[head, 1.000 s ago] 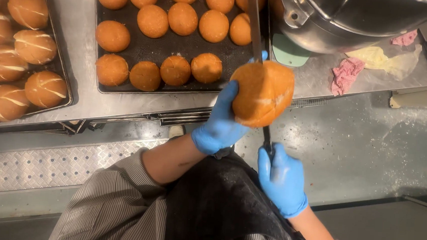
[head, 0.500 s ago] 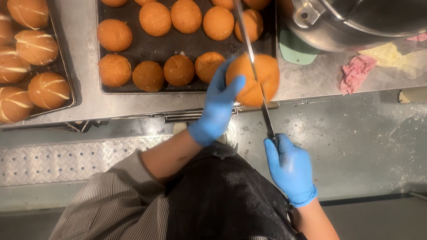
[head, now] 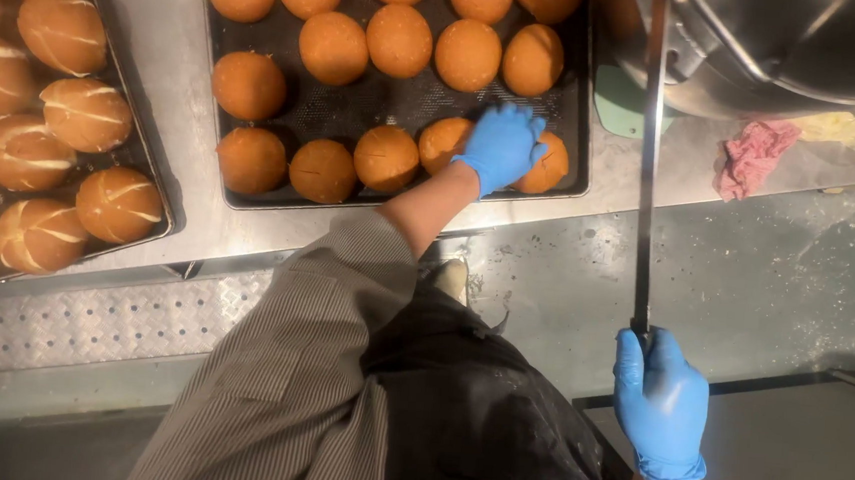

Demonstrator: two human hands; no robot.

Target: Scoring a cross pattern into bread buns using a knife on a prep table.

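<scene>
Left hand point(head: 501, 145): spread, resting on scored bun point(head: 543, 163), near right corner of dark tray point(head: 397, 103).
Right hand point(head: 659, 402): fisted round handle of long knife point(head: 650, 155) (blade pointing away, raised).
Risk: blade dropping toward tray could nick glove, dent buns.

The thin blue rubbery glove on the left hand point(head: 502, 145) looks smooth and faintly shiny, like the one on the right hand point(head: 659, 402). The long steel knife blade point(head: 649, 175) is dull grey. Round orange-brown buns point(head: 399, 40) have a matt, finely grained crust. The dark perforated metal tray point(head: 397, 103) is matt (its holes show as fine dots). The brushed steel surface point(head: 164, 61) gleams softly; the crumpled pink cloth point(head: 755, 153) looks coarse.
</scene>
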